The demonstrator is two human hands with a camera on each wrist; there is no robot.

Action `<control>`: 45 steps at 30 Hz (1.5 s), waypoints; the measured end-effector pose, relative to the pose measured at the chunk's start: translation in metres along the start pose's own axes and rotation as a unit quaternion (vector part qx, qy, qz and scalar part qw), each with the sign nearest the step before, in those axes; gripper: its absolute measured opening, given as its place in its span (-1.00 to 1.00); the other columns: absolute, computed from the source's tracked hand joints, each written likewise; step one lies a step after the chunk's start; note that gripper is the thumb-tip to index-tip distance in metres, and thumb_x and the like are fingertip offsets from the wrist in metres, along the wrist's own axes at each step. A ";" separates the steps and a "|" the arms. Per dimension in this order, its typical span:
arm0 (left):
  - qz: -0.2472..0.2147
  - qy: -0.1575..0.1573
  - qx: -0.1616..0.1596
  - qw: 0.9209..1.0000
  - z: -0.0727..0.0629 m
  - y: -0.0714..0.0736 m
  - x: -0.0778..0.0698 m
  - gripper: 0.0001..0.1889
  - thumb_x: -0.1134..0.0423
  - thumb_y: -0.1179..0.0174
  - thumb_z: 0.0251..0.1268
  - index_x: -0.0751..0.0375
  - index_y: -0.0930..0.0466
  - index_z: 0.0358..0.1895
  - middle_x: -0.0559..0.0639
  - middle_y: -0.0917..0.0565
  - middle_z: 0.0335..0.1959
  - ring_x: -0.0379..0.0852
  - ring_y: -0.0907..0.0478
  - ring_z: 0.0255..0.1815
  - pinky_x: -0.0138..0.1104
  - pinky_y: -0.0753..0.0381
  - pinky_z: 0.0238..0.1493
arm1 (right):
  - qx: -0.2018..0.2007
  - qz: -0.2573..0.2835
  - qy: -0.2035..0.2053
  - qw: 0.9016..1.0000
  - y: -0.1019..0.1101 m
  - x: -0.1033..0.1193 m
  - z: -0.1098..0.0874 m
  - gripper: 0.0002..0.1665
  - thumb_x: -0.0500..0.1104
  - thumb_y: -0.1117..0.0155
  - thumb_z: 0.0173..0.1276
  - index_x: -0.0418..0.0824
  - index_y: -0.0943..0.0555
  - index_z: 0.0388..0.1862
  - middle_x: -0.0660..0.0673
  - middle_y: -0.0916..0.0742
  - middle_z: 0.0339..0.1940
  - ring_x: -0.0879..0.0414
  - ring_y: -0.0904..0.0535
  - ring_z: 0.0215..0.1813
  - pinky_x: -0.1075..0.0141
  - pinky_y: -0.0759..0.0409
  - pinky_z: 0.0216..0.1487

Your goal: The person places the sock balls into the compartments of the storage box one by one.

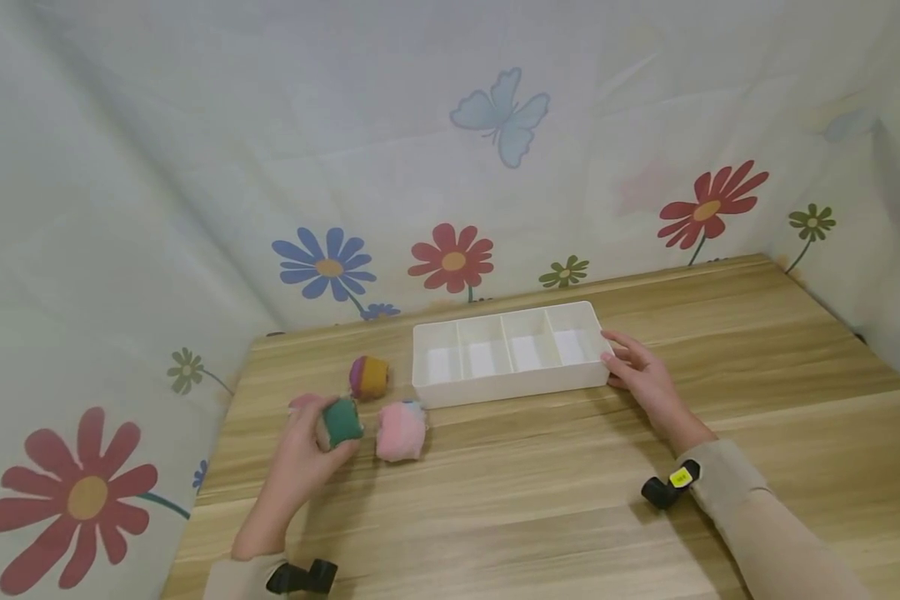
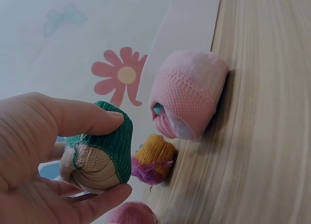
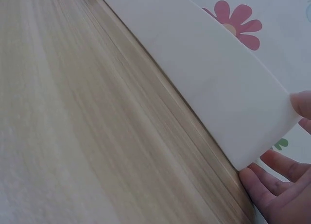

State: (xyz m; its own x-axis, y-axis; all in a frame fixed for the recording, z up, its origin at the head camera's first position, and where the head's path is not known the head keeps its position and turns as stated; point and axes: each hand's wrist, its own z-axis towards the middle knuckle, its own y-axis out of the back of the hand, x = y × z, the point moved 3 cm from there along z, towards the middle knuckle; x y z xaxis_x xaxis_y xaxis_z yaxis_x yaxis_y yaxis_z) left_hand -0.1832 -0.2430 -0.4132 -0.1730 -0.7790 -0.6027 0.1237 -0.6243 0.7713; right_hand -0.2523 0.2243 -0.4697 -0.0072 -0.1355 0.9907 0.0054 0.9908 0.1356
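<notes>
My left hand (image 1: 300, 450) pinches a rolled pair of green and beige socks (image 2: 109, 151) between thumb and fingers, over the left part of the table. Nearby lie a pale pink rolled pair of socks (image 1: 401, 432) and a mustard and purple pair (image 1: 369, 377). A darker pink rolled pair (image 2: 131, 214) is partly hidden behind my left hand in the head view. My right hand (image 1: 645, 379) holds the right end of a white divided box (image 1: 510, 386), thumb at the rim corner and fingers along the end wall, lower ones near its base (image 3: 240, 163).
The box stands on the wood-grain table (image 1: 525, 483) near its back edge, its compartments bare. A white cloth (image 1: 390, 150) with printed flowers and a butterfly hangs behind and beside the table. A small black camera sits on each wrist.
</notes>
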 end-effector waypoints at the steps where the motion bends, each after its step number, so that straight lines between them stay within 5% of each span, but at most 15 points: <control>1: -0.003 0.000 0.001 1.000 0.001 0.000 -0.001 -0.33 0.23 -0.40 -0.04 0.20 -0.36 0.21 0.23 -0.41 0.06 0.13 -0.41 -0.10 -0.05 -0.46 -0.20 | 0.000 0.002 0.001 1.000 0.000 0.000 0.000 -0.31 0.06 -0.13 0.35 -0.11 -0.24 0.40 -0.37 -0.43 0.20 0.15 -0.48 -0.04 0.30 -0.54 -0.05; 19: -0.030 -0.013 0.011 0.999 0.028 -0.011 -0.018 -0.31 0.19 -0.38 0.01 0.21 -0.32 0.26 0.24 -0.34 0.19 0.15 -0.30 0.10 0.08 -0.43 -0.04 | 0.000 0.013 0.011 1.000 -0.001 0.001 0.005 -0.32 0.03 -0.14 0.35 -0.13 -0.26 0.39 -0.39 -0.45 0.17 0.17 -0.51 -0.08 0.25 -0.55 -0.04; 33: -0.043 -0.041 0.022 0.998 0.050 -0.018 -0.036 -0.34 0.21 -0.37 0.01 0.09 -0.34 0.24 0.15 -0.39 0.16 0.11 -0.36 0.04 0.01 -0.49 -0.14 | 0.004 0.017 0.005 1.000 -0.002 -0.002 0.004 -0.32 0.04 -0.13 0.36 -0.12 -0.25 0.40 -0.39 -0.43 0.20 0.14 -0.50 -0.04 0.26 -0.54 -0.02; 45: -0.055 -0.053 0.041 0.996 0.066 -0.029 -0.052 -0.33 0.19 -0.38 0.00 0.13 -0.33 0.25 0.18 -0.34 0.21 0.11 -0.32 0.12 0.03 -0.44 -0.02 | 0.001 0.011 0.003 1.000 0.000 -0.003 0.001 -0.32 0.04 -0.12 0.37 -0.12 -0.24 0.41 -0.39 -0.43 0.21 0.12 -0.51 -0.02 0.22 -0.53 0.00</control>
State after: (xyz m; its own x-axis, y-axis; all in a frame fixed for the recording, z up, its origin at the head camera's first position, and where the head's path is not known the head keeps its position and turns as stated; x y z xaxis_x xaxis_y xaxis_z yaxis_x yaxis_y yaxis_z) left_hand -0.2419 -0.1806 -0.3904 -0.2835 -0.6934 -0.6625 0.0191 -0.6948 0.7190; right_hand -0.2530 0.2250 -0.4728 -0.0020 -0.1135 0.9935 0.0031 0.9935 0.1136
